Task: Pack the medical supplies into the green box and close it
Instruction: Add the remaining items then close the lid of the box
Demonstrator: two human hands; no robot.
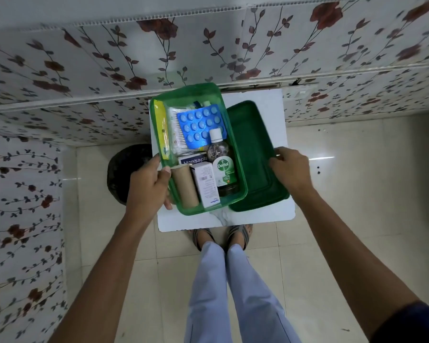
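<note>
The green box [242, 169] sits on a small white table [265, 214], open and filled. Inside lie a blue pill blister [200, 125], a Dettol bottle [222, 164], a Hansaplast pack [192, 160], a white carton [206, 184], a tan bandage roll [185, 186], cotton swabs [175, 131] and a yellow packet [162, 127]. My left hand [148, 186] grips the box's left wall near the front corner. The dark green lid [253, 154] lies inside-up to the right of the box, and my right hand [289, 169] holds its right edge.
Floral-patterned wall panels [84, 70] run behind and to the left of the table. A dark round bin [124, 169] stands on the tiled floor left of the table. My feet in sandals [221, 236] are at the table's front edge.
</note>
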